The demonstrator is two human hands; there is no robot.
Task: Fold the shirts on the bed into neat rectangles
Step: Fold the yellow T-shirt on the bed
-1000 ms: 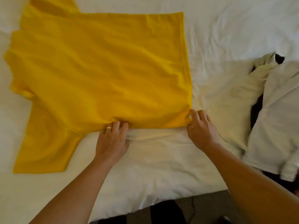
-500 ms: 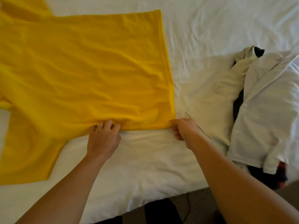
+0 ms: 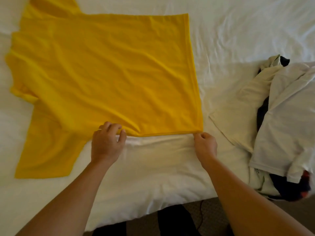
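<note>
The yellow T-shirt (image 3: pixel 109 74) lies spread flat on the white bed sheet (image 3: pixel 238 31), one sleeve extending toward the near left. The fabric is thin, lightly wrinkled and hemmed along its right edge. The left hand (image 3: pixel 106 143) pinches the near side edge with curled fingers; the right hand (image 3: pixel 205 144) pinches the near hem corner. This two-point grip probably serves to lift that edge for a lengthwise fold. A pile of unfolded white garments (image 3: pixel 281 116) waits at the right.
</note>
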